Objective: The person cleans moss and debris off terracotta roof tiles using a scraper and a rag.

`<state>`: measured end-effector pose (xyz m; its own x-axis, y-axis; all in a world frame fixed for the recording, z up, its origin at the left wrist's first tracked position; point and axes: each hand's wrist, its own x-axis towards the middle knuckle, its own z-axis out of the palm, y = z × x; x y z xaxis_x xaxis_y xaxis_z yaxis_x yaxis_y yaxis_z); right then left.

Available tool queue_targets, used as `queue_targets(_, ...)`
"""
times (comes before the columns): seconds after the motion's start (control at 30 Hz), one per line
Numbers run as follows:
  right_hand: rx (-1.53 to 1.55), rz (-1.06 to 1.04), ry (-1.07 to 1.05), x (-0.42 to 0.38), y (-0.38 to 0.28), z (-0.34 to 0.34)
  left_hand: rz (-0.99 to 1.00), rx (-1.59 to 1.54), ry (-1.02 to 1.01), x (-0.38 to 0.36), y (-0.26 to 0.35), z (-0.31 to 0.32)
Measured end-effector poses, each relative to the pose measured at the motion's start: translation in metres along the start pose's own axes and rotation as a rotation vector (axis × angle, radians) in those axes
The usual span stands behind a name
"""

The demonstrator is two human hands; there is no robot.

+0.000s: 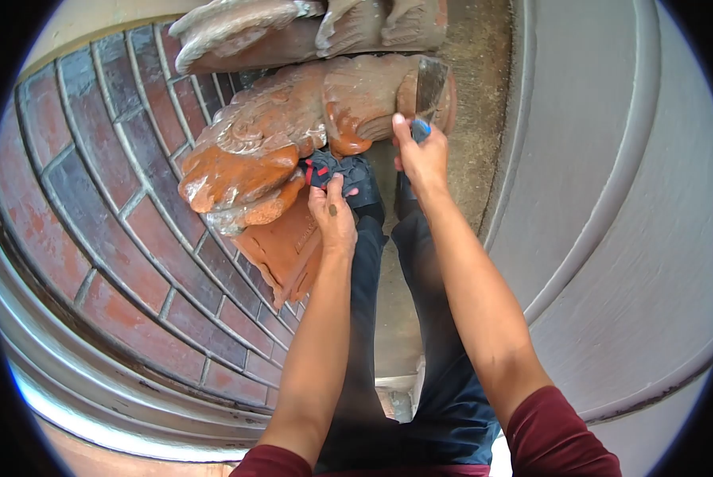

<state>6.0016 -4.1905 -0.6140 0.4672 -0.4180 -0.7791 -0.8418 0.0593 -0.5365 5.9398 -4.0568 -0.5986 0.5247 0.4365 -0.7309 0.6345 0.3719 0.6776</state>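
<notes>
While the left hand (334,219), fingers curled, pinches a dark, red-marked cloth (356,180), the right hand (425,163) firmly grips a scraper (430,85) by its blue-tipped handle. Just beyond lies an orange-brown carved piece (293,107); whether the scraper touches it, I can't tell. Another carving (352,30) sits behind.

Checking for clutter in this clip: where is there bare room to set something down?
A bare strip of floor runs between the carvings and the grey wall; another lies between the legs. It is crowded where the left hand holds a dark cloth beside the nearer carving, and around the right hand and flat-bladed tool.
</notes>
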Motion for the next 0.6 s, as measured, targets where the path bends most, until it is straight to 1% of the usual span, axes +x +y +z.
queue_targets(0.03,0.042,0.005,-0.038,-0.011,0.000,-0.001,-0.030,-0.020,0.043,0.000,0.005,-0.001)
queue_targets(0.1,0.030,0.036,-0.125,-0.040,0.000,-0.004,-0.098,-0.061,0.119,-0.001,0.011,-0.001)
queue_targets(0.13,0.011,-0.049,-0.123,-0.048,0.013,-0.002,-0.100,-0.131,0.076,0.009,0.003,-0.011)
queue_targets(0.17,-0.007,-0.133,-0.120,-0.058,0.018,-0.001,-0.095,-0.074,0.070,0.008,0.005,-0.011)
queue_targets(0.23,0.038,-0.037,-0.148,-0.078,0.021,-0.001,-0.084,0.042,0.056,0.006,0.012,-0.008)
queue_targets(0.27,0.069,-0.056,-0.156,-0.084,0.022,0.001,-0.108,-0.034,0.082,-0.005,0.022,0.002)
queue_targets(0.37,0.409,0.143,-0.294,-0.101,0.012,0.007,-0.265,-0.248,0.052,-0.024,0.037,0.009)
queue_targets(0.4,0.461,0.175,-0.322,-0.103,0.016,0.011,-0.321,-0.256,0.025,-0.020,0.029,-0.002)
queue_targets(0.5,0.293,0.070,-0.298,-0.104,0.022,0.010,-0.535,-0.429,-0.088,-0.016,0.027,-0.017)
queue_targets(0.53,0.261,0.091,-0.263,-0.104,0.013,0.008,-0.579,-0.419,-0.143,-0.016,0.031,-0.021)
queue_targets(0.6,0.130,0.060,-0.275,-0.097,0.005,0.007,-0.595,-0.342,-0.017,-0.017,0.031,-0.021)
